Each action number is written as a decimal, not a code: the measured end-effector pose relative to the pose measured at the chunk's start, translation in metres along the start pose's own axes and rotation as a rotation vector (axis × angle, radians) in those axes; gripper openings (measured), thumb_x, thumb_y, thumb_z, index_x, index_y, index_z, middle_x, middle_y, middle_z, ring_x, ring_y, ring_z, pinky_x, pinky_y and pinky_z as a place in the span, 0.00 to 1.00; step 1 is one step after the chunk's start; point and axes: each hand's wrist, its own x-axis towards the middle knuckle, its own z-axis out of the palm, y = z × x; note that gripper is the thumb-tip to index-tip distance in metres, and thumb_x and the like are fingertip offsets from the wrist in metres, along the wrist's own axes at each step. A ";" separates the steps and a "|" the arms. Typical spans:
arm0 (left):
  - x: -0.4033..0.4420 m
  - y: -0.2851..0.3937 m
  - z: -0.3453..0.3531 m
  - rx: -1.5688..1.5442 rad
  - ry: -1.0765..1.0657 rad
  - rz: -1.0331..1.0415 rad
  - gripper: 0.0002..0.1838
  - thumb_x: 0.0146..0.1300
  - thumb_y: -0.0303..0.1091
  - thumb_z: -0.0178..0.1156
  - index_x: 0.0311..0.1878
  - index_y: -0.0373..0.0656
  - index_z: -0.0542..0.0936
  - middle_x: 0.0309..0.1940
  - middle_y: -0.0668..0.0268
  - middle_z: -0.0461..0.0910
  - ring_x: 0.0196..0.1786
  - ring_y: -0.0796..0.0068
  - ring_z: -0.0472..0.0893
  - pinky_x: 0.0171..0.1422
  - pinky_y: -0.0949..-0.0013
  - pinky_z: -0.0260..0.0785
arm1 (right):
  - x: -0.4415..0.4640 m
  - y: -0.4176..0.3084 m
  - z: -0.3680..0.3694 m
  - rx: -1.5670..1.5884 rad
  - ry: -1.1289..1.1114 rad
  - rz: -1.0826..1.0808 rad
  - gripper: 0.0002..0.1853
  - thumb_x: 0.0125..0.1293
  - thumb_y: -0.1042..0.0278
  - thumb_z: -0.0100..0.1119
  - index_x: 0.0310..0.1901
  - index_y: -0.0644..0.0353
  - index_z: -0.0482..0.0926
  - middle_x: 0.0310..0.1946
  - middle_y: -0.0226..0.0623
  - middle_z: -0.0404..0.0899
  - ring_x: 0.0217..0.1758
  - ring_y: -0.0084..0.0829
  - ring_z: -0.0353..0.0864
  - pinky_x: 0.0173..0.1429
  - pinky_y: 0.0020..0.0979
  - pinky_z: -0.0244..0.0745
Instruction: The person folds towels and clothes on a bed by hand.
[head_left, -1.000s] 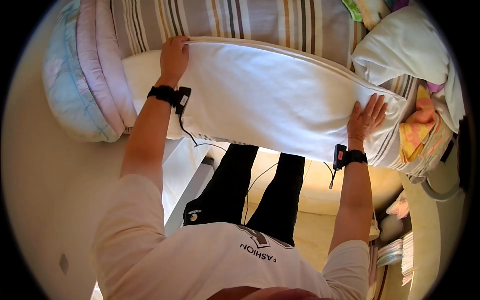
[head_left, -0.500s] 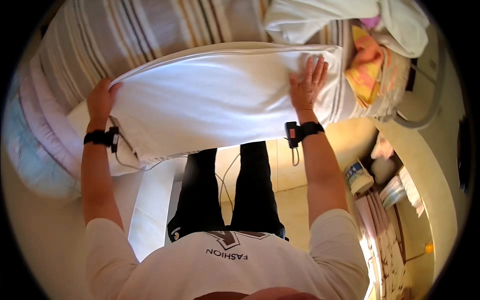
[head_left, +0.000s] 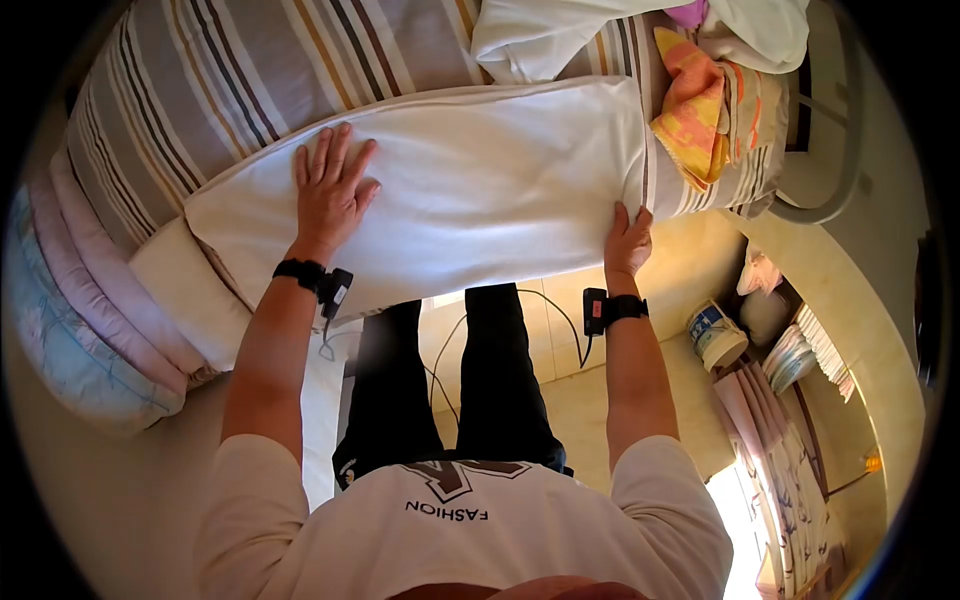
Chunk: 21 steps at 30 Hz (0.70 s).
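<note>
A long folded white cloth point(head_left: 480, 170) lies along the near edge of the striped bedding point(head_left: 290, 60). My left hand point(head_left: 332, 190) rests flat on the cloth's left part, fingers spread. At the near right end, my right hand point(head_left: 628, 242) has its fingers closed on the cloth's edge. The underside of that grip is hidden. A dark strap with a small box and cable sits on each wrist.
An orange and yellow cloth point(head_left: 690, 110) and a rumpled white cloth point(head_left: 560, 35) lie on the bedding. Pink and blue bedding point(head_left: 90, 310) is piled at left. A curved metal rail point(head_left: 850, 170) stands at right. Below it are a white bucket point(head_left: 716, 336) and shelved items.
My left hand has moved right from the cloth's left edge and now lies flat on it. My right hand has come down from lying flat to the near right edge.
</note>
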 end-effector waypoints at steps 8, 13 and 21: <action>-0.001 -0.006 0.019 0.068 0.047 -0.012 0.33 0.58 0.46 0.60 0.69 0.61 0.65 0.74 0.63 0.53 0.76 0.58 0.49 0.76 0.44 0.34 | 0.004 -0.009 -0.001 0.026 0.130 -0.349 0.21 0.60 0.61 0.64 0.51 0.62 0.73 0.44 0.44 0.77 0.48 0.47 0.74 0.53 0.43 0.70; 0.011 0.015 0.006 0.012 0.079 -0.024 0.34 0.55 0.42 0.65 0.66 0.54 0.67 0.72 0.62 0.56 0.73 0.57 0.54 0.74 0.42 0.40 | -0.014 0.014 -0.002 0.183 0.004 -0.158 0.21 0.56 0.63 0.67 0.49 0.62 0.75 0.43 0.41 0.78 0.47 0.41 0.76 0.53 0.38 0.71; 0.115 0.112 -0.001 -0.159 0.203 0.179 0.28 0.54 0.35 0.66 0.58 0.42 0.73 0.53 0.62 0.74 0.56 0.61 0.72 0.62 0.59 0.62 | -0.032 0.054 -0.006 0.241 -0.177 -0.006 0.21 0.51 0.65 0.70 0.47 0.60 0.78 0.41 0.36 0.79 0.45 0.34 0.76 0.52 0.36 0.72</action>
